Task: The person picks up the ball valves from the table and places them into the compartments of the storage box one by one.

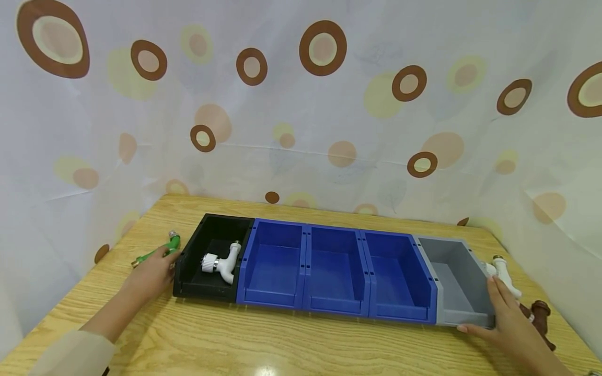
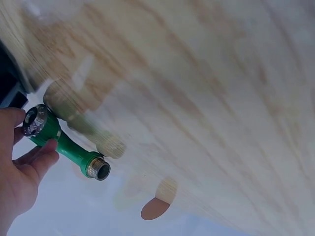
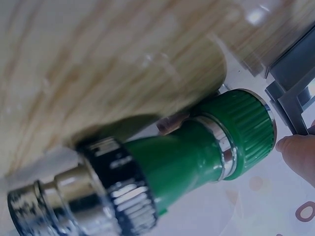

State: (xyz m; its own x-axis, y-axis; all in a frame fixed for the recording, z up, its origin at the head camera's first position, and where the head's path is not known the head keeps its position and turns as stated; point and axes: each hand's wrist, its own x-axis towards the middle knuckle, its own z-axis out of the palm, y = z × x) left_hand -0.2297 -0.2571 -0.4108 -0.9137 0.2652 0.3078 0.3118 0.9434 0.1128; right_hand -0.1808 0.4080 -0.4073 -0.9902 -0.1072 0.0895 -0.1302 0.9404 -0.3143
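Observation:
In the head view my left hand (image 1: 150, 275) holds a green tap (image 1: 175, 243) on the table, close against the left side of the black bin (image 1: 207, 290). The left wrist view has the fingers (image 2: 43, 156) around the tap's body (image 2: 71, 147) and its chrome-capped knob. My right hand (image 1: 514, 326) rests on the front right corner of the grey bin (image 1: 465, 317), fingers straight along its right wall, thumb spread by its front edge. Close to the right wrist camera lies another green tap (image 3: 179, 152) with metal fittings, apart from the thumb (image 3: 298, 153).
Three blue bins (image 1: 270, 296) stand in a row between the black and grey ones. A white tap (image 1: 228, 265) lies in the black bin. Right of the grey bin are a white tap (image 1: 504, 274) and a brown tap (image 1: 541, 316). A patterned cloth (image 1: 301, 115) hangs behind the table (image 1: 263, 339).

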